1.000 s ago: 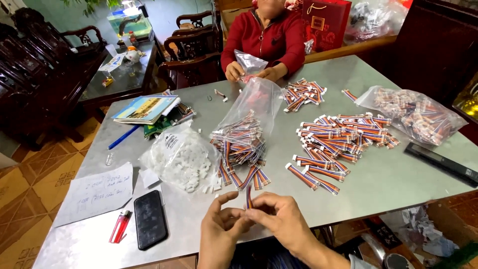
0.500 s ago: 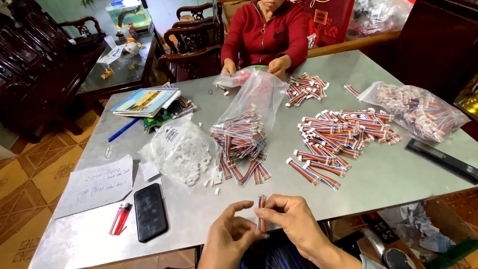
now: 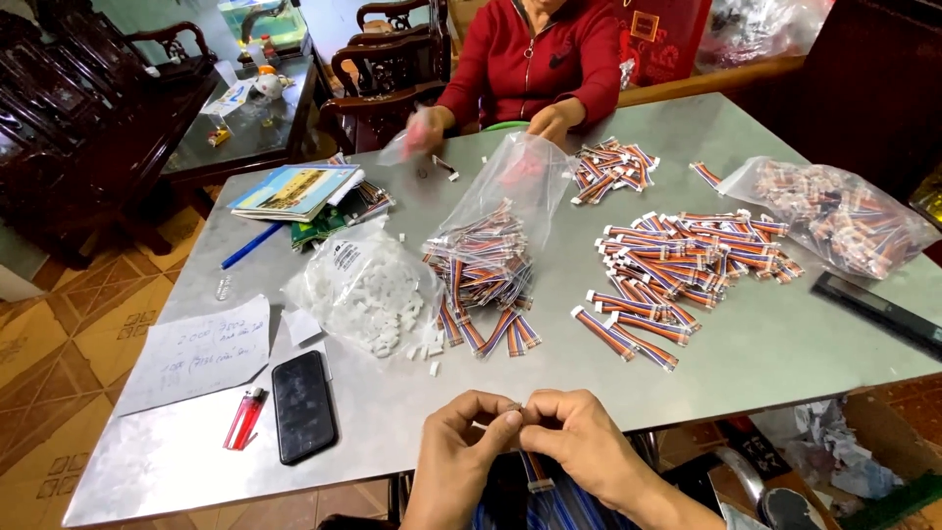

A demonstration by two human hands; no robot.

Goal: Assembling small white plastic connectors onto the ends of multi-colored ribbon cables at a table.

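Left hand (image 3: 461, 442) and right hand (image 3: 579, 442) fingers pinching a striped ribbon cable (image 3: 535, 471), table (image 3: 765, 353) edge

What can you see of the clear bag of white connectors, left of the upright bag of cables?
The clear bag of white connectors is a thin, crinkled plastic pouch lying flat on the grey metal table. It is packed with small white plastic pieces, and its near end is open, with a few loose pieces spilled onto the tabletop. A dark printed patch shows near its top. Its right edge sits against the upright bag of striped cables; a white paper scrap lies at its lower left. Neither hand touches it.
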